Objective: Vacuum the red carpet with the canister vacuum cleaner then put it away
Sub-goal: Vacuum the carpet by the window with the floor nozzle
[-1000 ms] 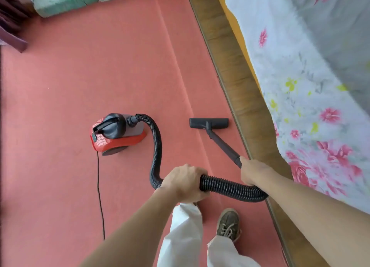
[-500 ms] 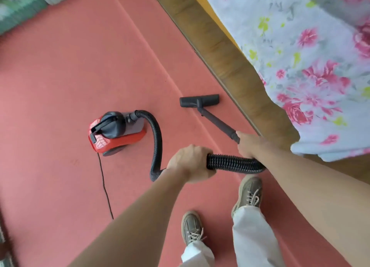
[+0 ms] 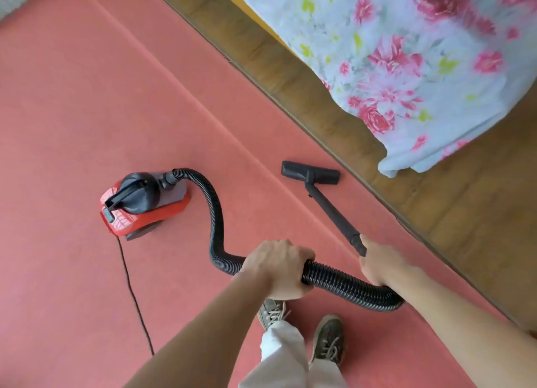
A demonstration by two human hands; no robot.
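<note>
A small red and black canister vacuum (image 3: 143,203) stands on the red carpet (image 3: 72,111) at left of centre. Its black ribbed hose (image 3: 215,213) curves down from the canister to me. My left hand (image 3: 279,268) is closed around the hose. My right hand (image 3: 377,264) grips the lower end of the black wand (image 3: 334,213), where hose and wand meet. The flat black floor nozzle (image 3: 310,176) rests on the carpet close to the bed frame.
A wooden bed frame (image 3: 319,91) runs diagonally along the right, with a floral sheet (image 3: 406,53) hanging over it. The thin black power cord (image 3: 132,291) trails from the canister toward the bottom. My two shoes (image 3: 328,341) stand on the carpet below the hose.
I have stepped back along the bed, so its lower corner now shows. The nozzle has come back with me along the frame. Both hands keep their grips.
</note>
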